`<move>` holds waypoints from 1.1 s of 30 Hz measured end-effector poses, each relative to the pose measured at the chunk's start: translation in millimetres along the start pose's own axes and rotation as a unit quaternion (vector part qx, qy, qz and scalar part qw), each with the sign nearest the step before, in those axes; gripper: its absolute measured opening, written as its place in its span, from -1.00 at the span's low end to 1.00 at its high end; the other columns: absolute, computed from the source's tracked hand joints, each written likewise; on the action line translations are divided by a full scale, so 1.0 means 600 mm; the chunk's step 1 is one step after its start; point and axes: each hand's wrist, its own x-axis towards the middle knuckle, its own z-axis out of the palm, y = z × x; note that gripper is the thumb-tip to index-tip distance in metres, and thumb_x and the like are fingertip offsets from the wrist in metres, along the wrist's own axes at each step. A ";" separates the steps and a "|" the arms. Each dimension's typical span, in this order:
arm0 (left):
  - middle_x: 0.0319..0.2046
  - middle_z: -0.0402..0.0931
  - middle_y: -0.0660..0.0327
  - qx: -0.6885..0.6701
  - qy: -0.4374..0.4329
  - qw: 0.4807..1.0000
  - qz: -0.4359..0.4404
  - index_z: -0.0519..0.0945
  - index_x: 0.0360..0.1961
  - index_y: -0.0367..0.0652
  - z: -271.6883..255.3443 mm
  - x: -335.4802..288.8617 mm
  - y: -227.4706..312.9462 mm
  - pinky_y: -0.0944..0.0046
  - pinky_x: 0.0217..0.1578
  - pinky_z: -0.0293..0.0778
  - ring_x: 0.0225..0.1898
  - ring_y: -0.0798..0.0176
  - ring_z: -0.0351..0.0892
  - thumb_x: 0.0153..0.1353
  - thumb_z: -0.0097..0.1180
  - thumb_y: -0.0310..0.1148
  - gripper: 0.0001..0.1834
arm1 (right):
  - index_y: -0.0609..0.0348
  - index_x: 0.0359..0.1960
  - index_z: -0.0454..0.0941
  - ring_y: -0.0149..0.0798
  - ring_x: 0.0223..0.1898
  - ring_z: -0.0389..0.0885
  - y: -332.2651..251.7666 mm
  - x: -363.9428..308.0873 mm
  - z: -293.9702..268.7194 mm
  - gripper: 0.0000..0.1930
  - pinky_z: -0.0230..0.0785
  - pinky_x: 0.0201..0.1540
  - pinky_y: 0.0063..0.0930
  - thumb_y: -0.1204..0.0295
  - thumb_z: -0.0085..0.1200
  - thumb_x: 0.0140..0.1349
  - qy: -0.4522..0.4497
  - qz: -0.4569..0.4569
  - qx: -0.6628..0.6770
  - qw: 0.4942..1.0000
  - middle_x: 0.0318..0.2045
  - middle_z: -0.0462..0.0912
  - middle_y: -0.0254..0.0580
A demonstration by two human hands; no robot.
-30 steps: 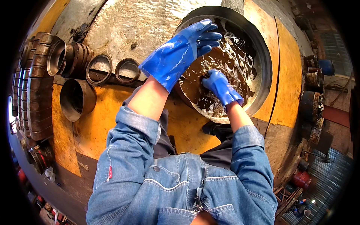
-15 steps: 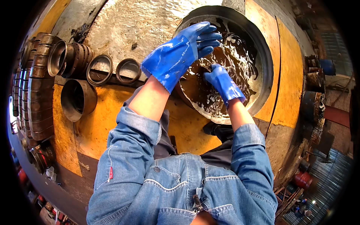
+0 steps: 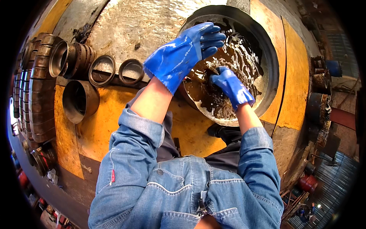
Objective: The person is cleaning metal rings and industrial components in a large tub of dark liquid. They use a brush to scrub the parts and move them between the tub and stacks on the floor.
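Observation:
A wide, round metal basin (image 3: 271,82) holds dark brown, rippling liquid (image 3: 238,53) with bright reflections. Over its left side is my left hand (image 3: 196,40) in a blue rubber glove, fingers stretched to the right and slightly parted. What lies under that palm is hidden. Lower and further right, my right hand (image 3: 228,82), also gloved in blue, is down at the liquid with its fingers curled closed. A rough, bristly-looking patch shows just beyond those fingers; whether it is a tool or churned liquid I cannot make out.
Left of the basin lie two metal rings (image 3: 102,71), a short open metal cylinder (image 3: 81,101) and a row of stacked metal rings (image 3: 70,59). Tall stacks of curved metal pieces (image 3: 42,91) stand at the far left. Dark cylindrical parts (image 3: 318,108) line the right edge.
My right hand has shifted slightly right and toward me, with its forearm following. The liquid's ripples have changed shape. My left hand stays nearly in place.

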 end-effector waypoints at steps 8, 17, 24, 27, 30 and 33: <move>0.24 0.63 -0.05 0.000 -0.013 1.000 0.024 0.59 0.29 -0.16 0.003 -0.007 -0.002 0.17 0.06 0.75 0.20 0.01 0.70 0.58 0.02 -0.08 -0.53 | 0.16 -0.06 0.70 -0.30 -0.20 0.72 0.106 -0.015 -0.040 -0.58 0.54 -0.07 -0.32 0.08 0.29 0.22 -0.073 0.023 -0.089 0.993 -0.28 0.78 -0.15; 0.22 0.65 -0.05 -0.016 -0.033 0.999 -0.004 0.60 0.27 -0.18 -0.019 0.007 -0.013 0.15 0.02 0.75 0.20 -0.01 0.69 0.58 0.03 -0.08 -0.54 | 0.17 0.09 0.67 -0.19 -0.12 0.70 -0.009 -0.025 -0.010 -0.56 0.49 0.03 -0.31 0.16 0.26 0.30 -0.012 -0.035 0.058 0.998 -0.19 0.77 -0.06; 0.21 0.66 -0.02 0.001 -0.007 1.000 0.002 0.61 0.26 -0.15 -0.009 -0.001 -0.008 0.20 0.02 0.75 0.19 0.02 0.70 0.56 0.05 -0.09 -0.56 | 0.15 0.06 0.70 -0.14 -0.12 0.78 0.044 -0.016 -0.019 -0.51 0.58 0.04 -0.22 0.07 0.24 0.24 -0.029 0.034 -0.143 0.989 -0.17 0.81 0.03; 0.20 0.67 -0.02 -0.006 -0.002 1.000 -0.024 0.62 0.25 -0.15 0.009 0.005 -0.005 0.20 0.02 0.75 0.18 0.02 0.71 0.56 0.06 -0.09 -0.56 | 0.31 0.11 0.65 0.07 0.03 0.74 -0.018 0.011 0.001 -0.49 0.55 0.11 -0.12 0.18 0.17 0.25 0.026 0.037 -0.156 0.987 -0.03 0.77 0.20; 0.21 0.66 -0.03 -0.001 0.006 1.000 -0.015 0.61 0.26 -0.16 0.011 0.000 -0.001 0.20 0.02 0.75 0.19 0.02 0.70 0.57 0.05 -0.09 -0.55 | 0.30 0.09 0.66 0.00 -0.05 0.73 -0.005 0.001 -0.004 -0.49 0.51 0.04 -0.15 0.15 0.23 0.24 0.013 -0.044 -0.015 0.999 -0.07 0.77 0.15; 0.23 0.65 -0.03 -0.006 -0.016 1.000 -0.004 0.60 0.27 -0.18 0.011 0.003 -0.003 0.20 0.05 0.74 0.19 0.02 0.69 0.57 0.04 -0.10 -0.55 | 0.18 -0.13 0.73 -0.35 -0.31 0.56 0.116 0.027 0.001 -0.65 0.41 -0.17 -0.37 0.13 0.30 0.27 0.033 -0.069 0.119 0.990 -0.40 0.68 -0.28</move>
